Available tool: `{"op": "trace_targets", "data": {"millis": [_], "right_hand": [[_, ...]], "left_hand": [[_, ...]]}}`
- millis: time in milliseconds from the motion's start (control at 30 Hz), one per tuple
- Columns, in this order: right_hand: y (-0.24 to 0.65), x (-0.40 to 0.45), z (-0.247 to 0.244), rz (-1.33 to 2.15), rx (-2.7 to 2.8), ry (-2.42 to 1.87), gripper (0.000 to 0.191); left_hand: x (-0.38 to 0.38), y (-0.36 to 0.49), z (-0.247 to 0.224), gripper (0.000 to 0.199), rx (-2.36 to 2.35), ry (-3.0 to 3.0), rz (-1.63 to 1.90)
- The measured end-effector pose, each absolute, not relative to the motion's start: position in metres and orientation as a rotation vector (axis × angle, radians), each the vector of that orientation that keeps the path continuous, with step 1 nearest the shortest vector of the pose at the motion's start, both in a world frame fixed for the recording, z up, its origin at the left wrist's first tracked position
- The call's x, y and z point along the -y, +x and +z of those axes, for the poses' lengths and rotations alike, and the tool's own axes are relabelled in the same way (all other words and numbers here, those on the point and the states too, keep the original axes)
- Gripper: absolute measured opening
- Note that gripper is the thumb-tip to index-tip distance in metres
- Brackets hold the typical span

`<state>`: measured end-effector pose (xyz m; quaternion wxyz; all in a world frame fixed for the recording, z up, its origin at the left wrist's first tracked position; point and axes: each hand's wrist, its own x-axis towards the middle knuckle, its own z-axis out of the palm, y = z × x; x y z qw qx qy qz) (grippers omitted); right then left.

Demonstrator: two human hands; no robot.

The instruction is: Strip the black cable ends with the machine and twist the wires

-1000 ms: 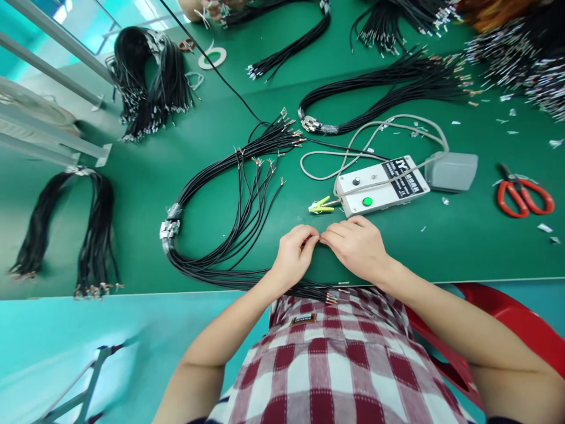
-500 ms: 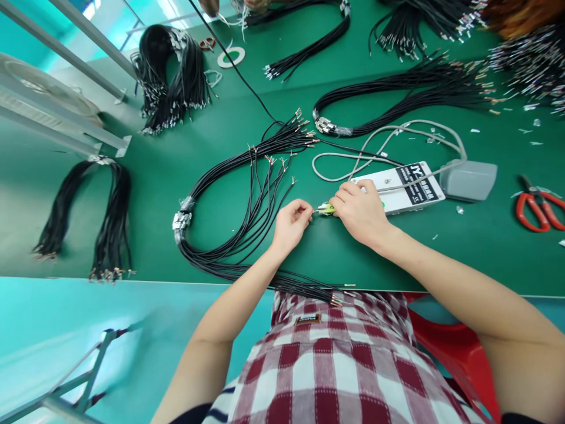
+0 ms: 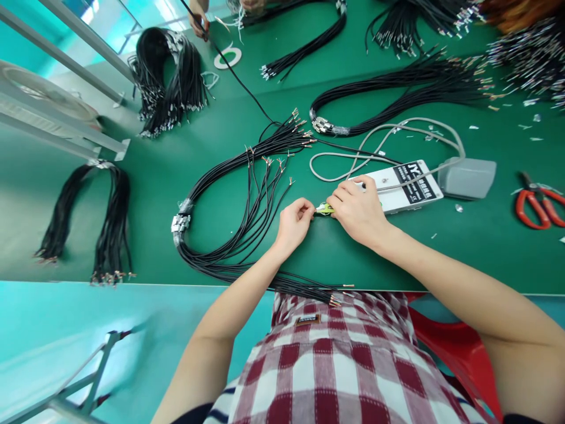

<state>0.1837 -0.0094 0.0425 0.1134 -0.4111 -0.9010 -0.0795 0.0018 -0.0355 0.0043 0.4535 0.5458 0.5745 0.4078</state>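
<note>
My left hand is closed in a pinch on a black cable, whose end shows just past the fingertips. Close to that end is a small yellow-green clip, with thin pale strands around it. My right hand has its fingers closed about the clip and rests over the left end of a white box-shaped machine with a black label. Left of my hands lies a curved bundle of black cables, tied with a silvery band, its stripped ends fanned out.
A grey block with a looped grey cord stands beside the machine. Red-handled pliers lie at the right. More cable bundles and a tape roll are farther back. A co-worker's hand grips a black cable at top left.
My left fingertips have moved slightly right, closer to the clip, and a dark cable end now shows there. The co-worker's hand has come into view where red-handled scissors lay; the scissors no longer show.
</note>
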Motion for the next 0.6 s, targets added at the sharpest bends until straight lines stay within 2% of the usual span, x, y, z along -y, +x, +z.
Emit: {"op": "trace_targets", "data": {"millis": [67, 167, 267, 367, 600], "right_hand": [[0.192, 0.017, 0.047, -0.198, 2.605, -1.173, 0.007], [0.216, 0.036, 0.048, -0.209, 2.428, -1.17, 0.023], [0.242, 0.057, 0.04, -0.295, 2.148, -1.274, 0.015], [0.255, 0.071, 0.026, -0.239, 2.099, -1.337, 0.009], [0.254, 0.077, 0.005, -0.192, 2.044, -1.457, 0.008]], "left_hand": [[0.036, 0.002, 0.004, 0.012, -1.423, 1.352, 1.008], [0.037, 0.001, 0.005, 0.012, -1.428, 1.341, 1.008], [0.036, 0.001, 0.006, 0.01, -1.429, 1.334, 0.993], [0.036, 0.002, 0.008, 0.009, -1.434, 1.326, 0.992], [0.038, -0.003, 0.012, 0.009, -1.494, 1.449, 0.952]]}}
